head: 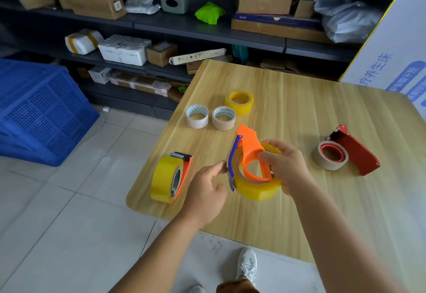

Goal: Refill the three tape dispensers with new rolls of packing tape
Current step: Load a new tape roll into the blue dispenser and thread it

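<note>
Two hands: our right hand grips the orange dispenser; our left hand, open, hovers just left.

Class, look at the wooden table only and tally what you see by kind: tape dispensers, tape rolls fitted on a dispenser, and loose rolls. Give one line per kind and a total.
Tape dispensers: 3 (orange one at the left edge, orange and blue one in the right hand, red one)
Rolls on a dispenser: 3 (yellow, yellow, tan)
Loose rolls: 3 (yellow, white, tan)
Total: 9
</note>
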{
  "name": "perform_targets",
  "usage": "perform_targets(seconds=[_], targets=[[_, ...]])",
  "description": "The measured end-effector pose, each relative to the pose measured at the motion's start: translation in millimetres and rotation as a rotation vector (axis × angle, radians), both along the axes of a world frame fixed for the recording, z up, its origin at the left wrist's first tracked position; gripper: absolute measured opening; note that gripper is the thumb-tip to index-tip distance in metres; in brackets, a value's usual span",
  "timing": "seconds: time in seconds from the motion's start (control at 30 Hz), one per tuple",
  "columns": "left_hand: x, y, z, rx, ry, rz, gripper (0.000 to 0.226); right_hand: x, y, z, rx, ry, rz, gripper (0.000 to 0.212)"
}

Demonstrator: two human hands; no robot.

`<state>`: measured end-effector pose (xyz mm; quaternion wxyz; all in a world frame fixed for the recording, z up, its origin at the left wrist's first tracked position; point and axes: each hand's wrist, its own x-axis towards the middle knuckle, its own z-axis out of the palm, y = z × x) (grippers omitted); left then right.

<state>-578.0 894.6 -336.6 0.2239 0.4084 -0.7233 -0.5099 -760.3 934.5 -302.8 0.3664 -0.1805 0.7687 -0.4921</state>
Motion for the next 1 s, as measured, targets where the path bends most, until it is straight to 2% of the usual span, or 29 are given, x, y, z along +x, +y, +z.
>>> perform_targets(seconds=[0.07, 0.17, 0.27, 0.37, 0.43, 0.5, 0.53, 0.63, 0.8, 0.9, 1.0], targets=[[7.0, 11.0, -0.3, 0.088, 0.056, -0.055, 0.057, 4.3, 2.0, -4.2, 0.035, 0.016, 0.014, 0.031], [15.4, 25.3, -2.5, 0.164, 0.049, -0.055, 0.043, 10.7, 2.9, -13.3, 0.086, 0.063, 0.039, 0.031], [19.3, 39.3, -11.3, 0.211, 0.055, 0.047, 0.044, 19.5, 0.3, -23.4, 0.139, 0.113, 0.082, 0.028], [17.5, 50.7, -19.4, 0.282, 0.107, 0.185, 0.032, 29.2, -5.9, -31.7, 0.194, 0.165, 0.128, 0.029], [15.6, 56.3, -24.5, 0.374, 0.135, 0.3, 0.045, 34.5, -11.2, -34.3, 0.258, 0.235, 0.167, 0.031], [14.6, 59.8, -28.4, 0.521, 0.186, 0.391, 0.078, 39.9, -15.9, -34.7, 0.323, 0.286, 0.212, 0.033], [14.4, 60.9, -31.2, 0.582, 0.219, 0.411, 0.087, 42.6, -18.0, -35.8, 0.341, 0.298, 0.233, 0.034], [13.9, 63.6, -41.2, 0.668, 0.258, 0.398, 0.09, 52.6, -23.9, -42.2, 0.379, 0.357, 0.285, 0.036], [18.3, 61.1, -57.3, 0.722, 0.328, 0.511, 0.055, 70.9, -32.1, -50.0, 0.424, 0.428, 0.378, 0.044], [24.2, 56.3, -68.2, 0.735, 0.326, 0.555, 0.022, 78.7, -38.4, -49.6, 0.409, 0.394, 0.385, 0.048], [28.9, 52.7, -75.9, 0.793, 0.398, 0.536, 0.007, 83.8, -44.7, -48.3, 0.393, 0.353, 0.404, 0.049]])
